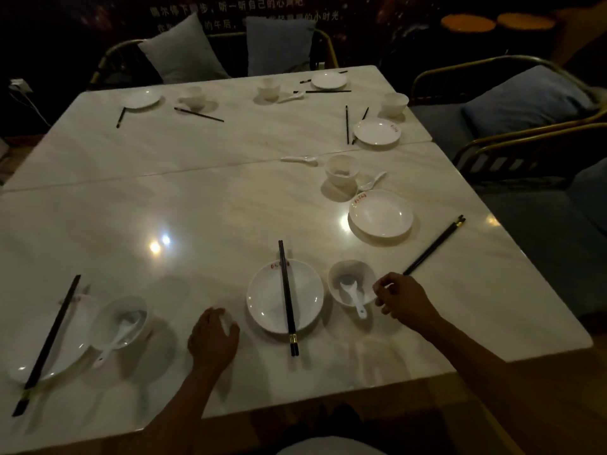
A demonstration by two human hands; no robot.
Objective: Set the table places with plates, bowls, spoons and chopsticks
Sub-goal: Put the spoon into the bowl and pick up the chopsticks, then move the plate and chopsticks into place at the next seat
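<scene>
We see the near plate [285, 296] on the pale table [197, 208], with black chopsticks [287, 297] laid across it, their long axis running almost straight away from us, butt ends overhanging the near rim. Just right of the plate stands a bowl [352, 281] holding a spoon [353, 295], its handle pointing toward us and slightly right, out over the rim. Our right hand [402, 298] sits beside that bowl, fingers loosely curled, holding nothing we can make out. A second pair of chopsticks [433, 246] lies beyond it, running diagonally from near that hand out toward the far right. Our left hand [213, 336] rests on the table left of the plate, fingers relaxed, gripping nothing.
</scene>
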